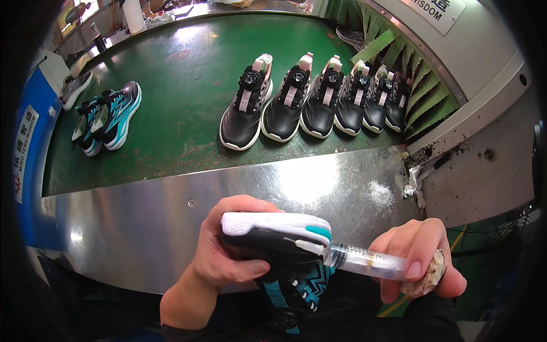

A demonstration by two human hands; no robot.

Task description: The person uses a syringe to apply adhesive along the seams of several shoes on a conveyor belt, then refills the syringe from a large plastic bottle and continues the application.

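My left hand is closed round a black shoe with a white sole and teal parts, held on its side over the near edge of the metal strip. Its laces and teal upper hang toward me. In my right hand is a clear syringe, pointing left, its white tip touching or just before the shoe's side near where sole and upper meet. A lumpy, pale, crusted mass sits at the syringe's rear end under my fingers; the plunger cannot be made out.
A row of several black shoes stands on the green conveyor belt at the back right, beside a machine opening with green flaps. Two teal-and-black shoes stand at the left. A metal strip edges the belt, with white residue on it.
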